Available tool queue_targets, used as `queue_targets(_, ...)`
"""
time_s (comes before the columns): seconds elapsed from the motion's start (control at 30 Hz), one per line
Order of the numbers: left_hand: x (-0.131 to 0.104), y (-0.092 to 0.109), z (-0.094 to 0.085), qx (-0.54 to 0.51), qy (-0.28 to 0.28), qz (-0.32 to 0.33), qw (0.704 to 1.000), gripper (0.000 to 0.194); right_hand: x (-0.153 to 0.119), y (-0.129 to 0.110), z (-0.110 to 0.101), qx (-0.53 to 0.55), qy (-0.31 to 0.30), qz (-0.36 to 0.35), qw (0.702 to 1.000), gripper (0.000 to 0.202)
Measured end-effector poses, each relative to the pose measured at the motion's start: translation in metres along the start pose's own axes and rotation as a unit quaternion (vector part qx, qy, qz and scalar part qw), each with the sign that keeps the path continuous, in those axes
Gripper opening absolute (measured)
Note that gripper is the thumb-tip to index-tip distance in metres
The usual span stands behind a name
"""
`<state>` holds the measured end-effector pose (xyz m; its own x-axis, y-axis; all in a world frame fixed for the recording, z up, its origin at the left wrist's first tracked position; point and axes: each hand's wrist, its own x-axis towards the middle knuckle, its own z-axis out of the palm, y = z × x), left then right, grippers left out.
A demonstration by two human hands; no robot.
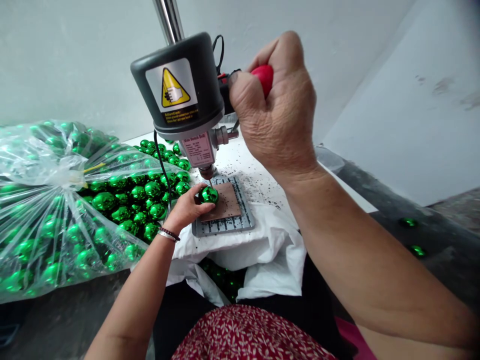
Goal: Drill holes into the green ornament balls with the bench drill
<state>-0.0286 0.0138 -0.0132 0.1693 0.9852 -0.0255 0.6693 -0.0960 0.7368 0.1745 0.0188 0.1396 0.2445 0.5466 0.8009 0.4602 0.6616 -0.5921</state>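
My left hand (189,204) pinches a shiny green ball (208,194) between thumb and fingers on a brown board (228,200). That board lies on the slotted grey base plate (245,210) of a bench drill (180,85). The thin drill bit (210,183) points down at the top of the ball; whether it has entered the ball is too small to tell. High on the right, my right hand (279,105) is wrapped round the red-knobbed lever handle (263,79) of the drill.
Left of the drill, a clear plastic bag (63,180) bulges with green balls. Loose green balls (152,190) crowd beside the plate. Dark shavings dot the white tabletop (243,150). White cloth (273,255) drapes over the front edge, with more balls below. Two balls (417,250) lie on the floor.
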Motion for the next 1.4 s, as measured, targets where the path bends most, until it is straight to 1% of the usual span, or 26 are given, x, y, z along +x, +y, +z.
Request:
queue_targets(0.1,0.0,0.002,0.002,0.01,-0.001,0.02,1.0,0.069,0.0,-0.001,0.0,0.001,-0.01,0.003,1.0,0.018)
queue_targets(0.27,0.001,0.008,0.007,0.057,0.012,0.08,0.995,0.067,0.0,-0.002,-0.001,-0.003,-0.017,0.009,1.0,0.018)
queue_targets(0.33,0.001,0.01,0.008,0.059,0.007,0.086,0.995,0.067,0.0,-0.002,-0.001,0.003,-0.017,0.013,1.0,0.017)
queue_targets(0.43,-0.001,0.011,0.01,0.018,0.001,0.072,0.997,0.064,0.0,-0.004,-0.002,0.014,-0.023,0.021,0.999,0.016)
queue_targets(0.57,-0.005,0.014,0.016,-0.05,0.002,0.012,0.999,0.065,-0.001,-0.005,-0.003,0.009,-0.016,0.034,0.999,0.015)
queue_targets(0.63,-0.006,0.017,0.019,-0.061,0.008,-0.014,0.998,0.068,-0.003,-0.006,-0.003,0.005,-0.006,0.028,1.0,0.017)
queue_targets(0.73,-0.007,0.021,0.02,-0.068,0.004,-0.03,0.997,0.071,-0.007,-0.006,-0.003,-0.008,0.007,0.014,1.0,0.017)
queue_targets(0.83,-0.006,0.022,0.019,-0.068,-0.005,-0.03,0.997,0.07,-0.013,-0.005,-0.004,-0.025,0.009,0.013,1.0,0.015)
queue_targets(0.97,-0.006,0.019,0.018,-0.064,-0.009,-0.011,0.998,0.068,-0.021,-0.004,-0.007,-0.038,0.015,0.006,0.999,0.013)
queue_targets(1.13,-0.007,0.018,0.018,-0.051,-0.019,-0.011,0.998,0.071,-0.029,0.001,-0.009,-0.059,0.02,-0.024,0.998,0.012)
queue_targets(1.27,-0.007,0.018,0.017,-0.061,-0.012,-0.005,0.998,0.072,-0.037,0.006,-0.012,-0.082,0.021,-0.066,0.994,0.011)
queue_targets(1.4,-0.007,0.018,0.017,-0.07,-0.01,-0.006,0.998,0.072,-0.043,0.008,-0.013,-0.098,0.021,-0.074,0.992,0.012)
